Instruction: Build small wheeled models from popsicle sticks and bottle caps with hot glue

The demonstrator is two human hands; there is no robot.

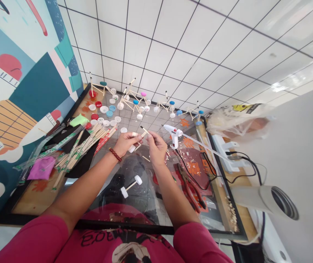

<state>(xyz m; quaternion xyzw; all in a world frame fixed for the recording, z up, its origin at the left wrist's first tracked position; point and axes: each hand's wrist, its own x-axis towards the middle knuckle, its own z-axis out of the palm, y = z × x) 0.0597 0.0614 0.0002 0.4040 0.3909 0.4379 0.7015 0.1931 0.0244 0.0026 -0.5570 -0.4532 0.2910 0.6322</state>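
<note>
Over the middle of the table my left hand (127, 143) pinches a small stick frame. A white bottle cap (131, 148) sits beneath its fingers as part of that frame. My right hand (158, 147) is closed at the frame's other side, its fingertips on the pale wooden sticks. A short stick with a black tip (144, 129) points up and left between the two hands. My fingers hide the joints. Nearer to me, a pair of white caps joined by a stick (131, 187) lies on the glass.
A white glue gun (173, 134) stands right of my hands, its cord trailing. Red-handled pliers (191, 190) lie closer. Chopsticks (82, 149) are heaped left, beside loose caps (104, 109). Several stick models with cap wheels (136, 102) line the far edge. A power strip (225, 153) is at right.
</note>
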